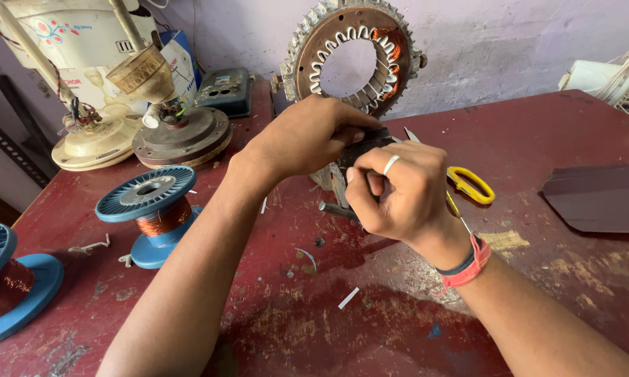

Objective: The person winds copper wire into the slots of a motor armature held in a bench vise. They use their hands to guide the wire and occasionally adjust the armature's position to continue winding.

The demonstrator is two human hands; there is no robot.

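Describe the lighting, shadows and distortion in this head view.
Head view: soft daylight, no harsh glare; the left hand and right hand cast a dim shadow on the red table; wide-angle lens stretches the forearms and bends the edges; blue spool sharp.

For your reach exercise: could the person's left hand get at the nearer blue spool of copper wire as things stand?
Probably yes. The left hand is busy at the dark piece beside the right hand, but the table between its forearm and the blue spool holds only small scraps.
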